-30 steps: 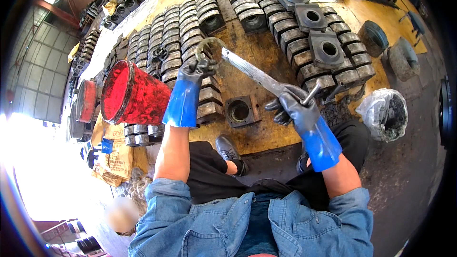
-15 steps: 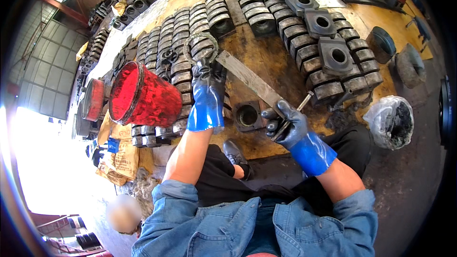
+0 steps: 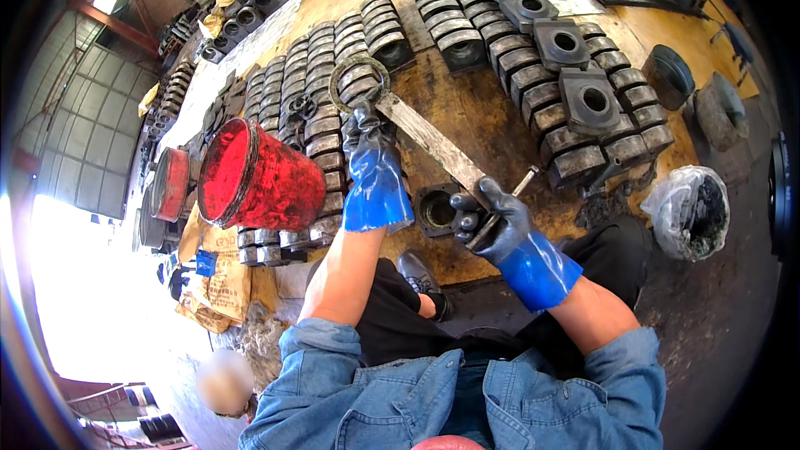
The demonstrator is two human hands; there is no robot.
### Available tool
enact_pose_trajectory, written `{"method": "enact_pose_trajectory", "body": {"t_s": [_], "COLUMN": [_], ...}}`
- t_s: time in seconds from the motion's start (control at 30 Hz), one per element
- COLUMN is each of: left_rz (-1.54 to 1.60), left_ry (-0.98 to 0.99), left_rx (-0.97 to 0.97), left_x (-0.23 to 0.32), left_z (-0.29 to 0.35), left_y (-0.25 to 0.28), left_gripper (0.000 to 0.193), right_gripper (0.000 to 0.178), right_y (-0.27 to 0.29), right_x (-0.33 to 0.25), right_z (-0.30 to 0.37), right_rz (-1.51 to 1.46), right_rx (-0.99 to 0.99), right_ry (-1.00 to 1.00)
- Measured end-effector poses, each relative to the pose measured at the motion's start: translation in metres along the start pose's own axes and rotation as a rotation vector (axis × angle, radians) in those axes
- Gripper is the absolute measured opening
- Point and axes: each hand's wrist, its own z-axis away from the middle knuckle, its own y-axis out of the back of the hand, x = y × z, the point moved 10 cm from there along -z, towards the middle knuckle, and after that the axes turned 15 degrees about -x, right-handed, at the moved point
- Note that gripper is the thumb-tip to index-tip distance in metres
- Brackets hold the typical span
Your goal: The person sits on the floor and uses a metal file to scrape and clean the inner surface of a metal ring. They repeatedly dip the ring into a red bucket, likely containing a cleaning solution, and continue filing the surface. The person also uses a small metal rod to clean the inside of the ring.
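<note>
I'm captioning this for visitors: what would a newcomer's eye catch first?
Probably the bright red bucket, left of centre. Next, near the middle, come the greyish ring in the left grip and the long flat bar in the right grip. Rows of dark blocks spread out beyond them.

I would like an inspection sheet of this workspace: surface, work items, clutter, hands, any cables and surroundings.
Surface: yellow-brown floor, dark stains.
Job's things: metal ring; flat metal bar, its far end near the ring, contact unclear; thin metal rod.
Clutter: red bucket, left; plastic-lined container, right.
Hands: both gloved; left hand holds the ring; right hand holds the bar and rod.
Cables: nothing clearly seen.
Surroundings: rows of dark blocks; grey panelled wall, left.
</note>
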Motion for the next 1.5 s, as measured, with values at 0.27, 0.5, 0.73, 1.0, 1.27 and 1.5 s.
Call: {"method": "enact_pose_trajectory", "body": {"t_s": [0.27,0.5,0.73,1.0,1.27,1.5], "left_rz": [0.222,0.166,0.062,-0.144,-0.543,-0.818], "left_ry": [-0.033,-0.089,0.093,0.220,0.307,0.312], "left_rx": [-0.001,-0.210,-0.314,-0.415,-0.539,-0.578], "left_x": [0.001,0.020,0.007,-0.001,-0.006,-0.014], "left_z": [0.000,-0.006,-0.020,-0.025,-0.014,-0.008], "left_y": [-0.007,-0.025,-0.021,-0.016,-0.009,-0.005], "left_gripper": [0.020,0.024,0.022,0.021,0.021,0.020], "right_gripper": [0.013,0.013,0.015,0.025,0.037,0.036], "right_y": [-0.003,0.006,0.011,0.017,0.002,-0.021], "right_x": [-0.013,-0.033,-0.048,-0.065,-0.071,-0.074], "right_z": [-0.001,0.002,0.012,0.020,0.023,0.025], "right_rz": [0.015,0.066,0.150,0.343,0.546,1.056], "right_rx": [-0.028,-0.004,0.049,0.132,0.169,0.158], "right_ry": [0.056,0.115,0.122,0.134,0.168,0.234]}}
